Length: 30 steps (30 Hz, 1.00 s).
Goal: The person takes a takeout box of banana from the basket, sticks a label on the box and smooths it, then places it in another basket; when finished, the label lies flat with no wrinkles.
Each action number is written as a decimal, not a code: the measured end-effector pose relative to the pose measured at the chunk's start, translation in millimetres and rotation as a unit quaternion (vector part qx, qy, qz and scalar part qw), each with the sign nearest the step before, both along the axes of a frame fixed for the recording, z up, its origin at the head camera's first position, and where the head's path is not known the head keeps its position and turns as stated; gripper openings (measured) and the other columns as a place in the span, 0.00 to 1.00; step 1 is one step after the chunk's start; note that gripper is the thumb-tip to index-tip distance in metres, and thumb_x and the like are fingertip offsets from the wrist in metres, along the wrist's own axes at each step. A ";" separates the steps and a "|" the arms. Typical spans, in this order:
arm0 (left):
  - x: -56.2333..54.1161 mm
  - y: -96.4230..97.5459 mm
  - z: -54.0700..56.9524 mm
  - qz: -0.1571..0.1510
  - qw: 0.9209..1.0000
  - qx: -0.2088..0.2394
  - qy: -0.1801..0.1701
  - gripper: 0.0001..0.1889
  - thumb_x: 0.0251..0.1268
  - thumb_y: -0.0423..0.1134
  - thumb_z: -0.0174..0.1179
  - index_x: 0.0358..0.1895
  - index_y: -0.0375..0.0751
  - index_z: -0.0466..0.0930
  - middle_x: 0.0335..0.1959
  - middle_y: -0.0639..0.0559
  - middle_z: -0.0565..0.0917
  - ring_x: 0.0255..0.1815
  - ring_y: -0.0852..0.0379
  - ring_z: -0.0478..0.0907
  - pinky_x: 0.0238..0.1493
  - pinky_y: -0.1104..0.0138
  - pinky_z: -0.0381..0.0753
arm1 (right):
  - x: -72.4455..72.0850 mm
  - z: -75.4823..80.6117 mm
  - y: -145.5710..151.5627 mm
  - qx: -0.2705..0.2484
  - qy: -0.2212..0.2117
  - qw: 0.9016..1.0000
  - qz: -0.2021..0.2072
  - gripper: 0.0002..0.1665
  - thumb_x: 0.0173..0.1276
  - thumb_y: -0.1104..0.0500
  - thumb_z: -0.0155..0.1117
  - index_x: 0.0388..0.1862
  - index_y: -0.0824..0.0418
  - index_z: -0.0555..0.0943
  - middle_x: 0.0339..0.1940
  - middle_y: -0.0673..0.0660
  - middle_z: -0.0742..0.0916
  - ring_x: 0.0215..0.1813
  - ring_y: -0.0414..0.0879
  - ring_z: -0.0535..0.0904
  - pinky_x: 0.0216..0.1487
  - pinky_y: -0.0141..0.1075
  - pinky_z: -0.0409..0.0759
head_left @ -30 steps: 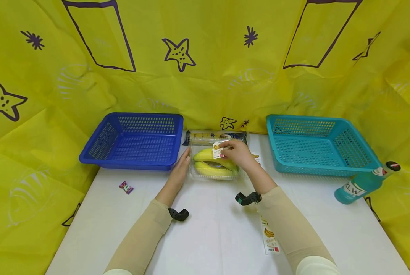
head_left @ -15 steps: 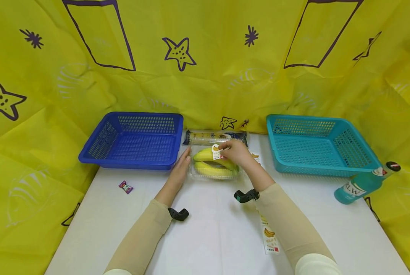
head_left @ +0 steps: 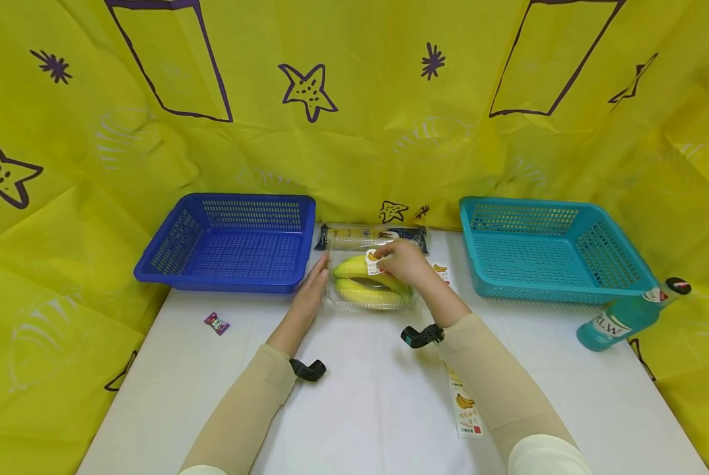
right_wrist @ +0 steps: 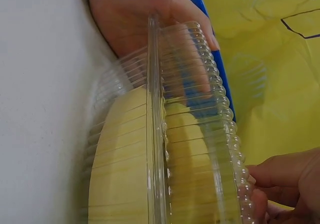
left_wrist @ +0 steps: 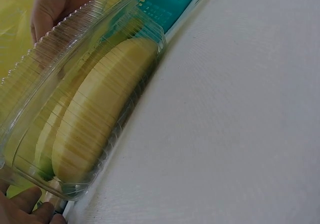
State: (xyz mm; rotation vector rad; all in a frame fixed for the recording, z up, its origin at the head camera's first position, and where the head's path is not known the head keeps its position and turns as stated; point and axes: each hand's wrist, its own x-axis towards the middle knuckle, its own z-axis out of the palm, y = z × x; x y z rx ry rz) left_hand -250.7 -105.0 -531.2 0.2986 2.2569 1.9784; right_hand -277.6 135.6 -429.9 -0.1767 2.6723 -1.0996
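A clear plastic box (head_left: pixel 354 305) with yellow-green bananas (head_left: pixel 371 295) inside sits at the table's middle. My left hand (head_left: pixel 311 287) rests with fairly straight fingers against the box's left side; in the right wrist view its palm and fingers show at the box's far end. Over the lid, my right hand (head_left: pixel 405 260) pinches a small white label (head_left: pixel 373 262) printed with bananas. The label lies on or just above the lid; I cannot tell how much of it touches. In the right wrist view the right fingertips (right_wrist: pixel 260 184) are at the lid's edge, and the label is hidden.
Behind the box lies a long dark-and-yellow packet (head_left: pixel 354 237). A blue basket (head_left: pixel 230 288) stands left, a teal basket (head_left: pixel 544 290) right, with a tilted teal bottle (head_left: pixel 618 323) beside it. A small purple wrapped candy (head_left: pixel 216 323) and a strip of banana labels (head_left: pixel 467 415) lie nearer.
My right hand has shifted slightly left with the label, which is straighter than a second ago. The left hand and the box look the same.
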 end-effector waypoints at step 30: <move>17.1 -1.4 34.8 -0.025 0.999 -0.023 -0.014 0.29 0.83 0.50 0.34 0.81 0.50 0.45 0.82 0.52 0.50 0.83 0.51 0.42 0.81 0.54 0.44 | 16.2 0.8 49.0 -0.037 0.133 0.990 -0.036 0.21 0.75 0.56 0.57 0.64 0.59 0.77 0.61 0.63 0.78 0.38 0.53 0.75 0.37 0.42 0.76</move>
